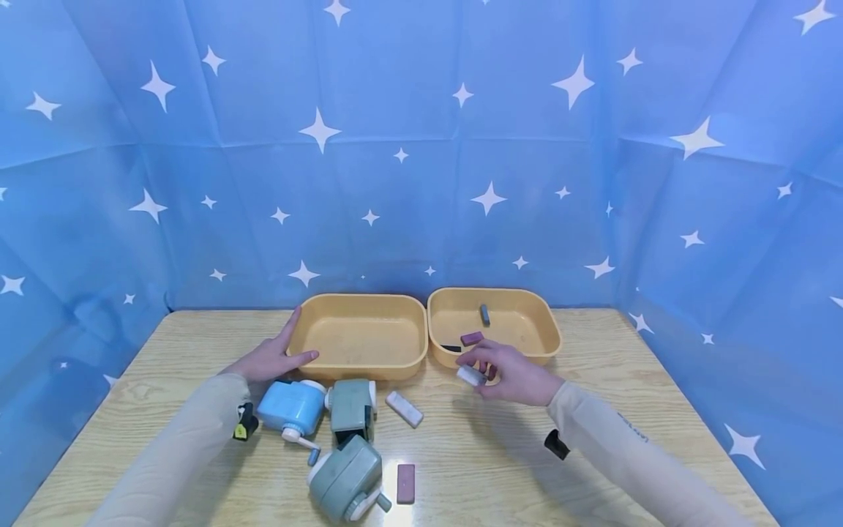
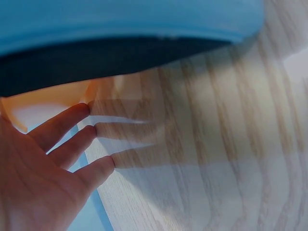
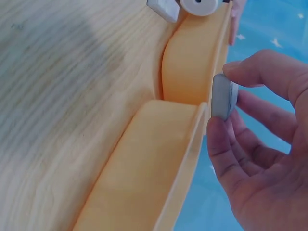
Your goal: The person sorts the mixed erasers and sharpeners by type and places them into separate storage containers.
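My right hand pinches a white eraser between thumb and fingertips, over the front rim of the right yellow bin. In the right wrist view the held eraser is turned edge-on, above the bin wall. Inside that bin lie a purple eraser, a black one and a grey-blue one. At the left end of the left yellow bin, my left hand rests with fingers fairly straight along its side. Those fingers are spread in the left wrist view.
Crank pencil sharpeners stand near the left forearm: a blue one, a green one and another green one nearer the front. A white eraser and a purple eraser lie on the wooden table. Blue starry cloth surrounds it.
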`<state>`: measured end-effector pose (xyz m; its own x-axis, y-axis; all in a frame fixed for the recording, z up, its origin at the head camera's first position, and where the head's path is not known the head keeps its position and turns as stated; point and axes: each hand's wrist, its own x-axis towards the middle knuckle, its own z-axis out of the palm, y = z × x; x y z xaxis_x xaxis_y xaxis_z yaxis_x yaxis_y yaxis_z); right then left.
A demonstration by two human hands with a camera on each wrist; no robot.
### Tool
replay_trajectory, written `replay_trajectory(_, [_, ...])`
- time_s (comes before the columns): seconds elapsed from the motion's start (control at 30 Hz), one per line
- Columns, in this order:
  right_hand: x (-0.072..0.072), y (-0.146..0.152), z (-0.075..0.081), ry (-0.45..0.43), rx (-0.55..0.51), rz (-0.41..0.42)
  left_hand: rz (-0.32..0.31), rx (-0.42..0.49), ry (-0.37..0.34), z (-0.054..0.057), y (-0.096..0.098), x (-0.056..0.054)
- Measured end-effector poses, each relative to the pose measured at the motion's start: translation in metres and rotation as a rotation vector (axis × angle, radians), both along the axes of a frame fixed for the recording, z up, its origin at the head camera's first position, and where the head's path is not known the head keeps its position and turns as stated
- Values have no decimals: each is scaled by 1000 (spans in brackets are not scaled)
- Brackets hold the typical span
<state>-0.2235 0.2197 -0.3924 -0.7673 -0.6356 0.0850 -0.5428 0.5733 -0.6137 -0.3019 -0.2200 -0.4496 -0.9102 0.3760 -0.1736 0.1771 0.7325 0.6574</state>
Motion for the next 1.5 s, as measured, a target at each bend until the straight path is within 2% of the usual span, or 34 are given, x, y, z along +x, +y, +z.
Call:
replay_trajectory(0.23, [-5, 5, 6, 39, 43, 3, 17, 20, -24, -1, 1, -1])
replay_trajectory(0.57, [-14, 8, 19, 58, 65, 4, 6, 16, -17, 0, 0, 1])
replay_trajectory(0.87, [-33, 9, 34, 45, 22, -90, -4, 8, -13, 5, 0, 0])
replay_trajectory(1.0, [-41, 13, 39, 31, 54, -145, -5, 7, -14, 5, 0, -1])
replay_trajectory(1.17, [-38, 16, 39, 20, 90, -184, -2, 13, -16, 6, 1, 1])
replay_trajectory(1.3, [-33, 13, 34, 32, 91, -182, -1, 15, -14, 4, 1, 1])
replay_trajectory(1.5, [-25, 7, 25, -4, 18, -125, 10, 9, -19, 3, 1, 2])
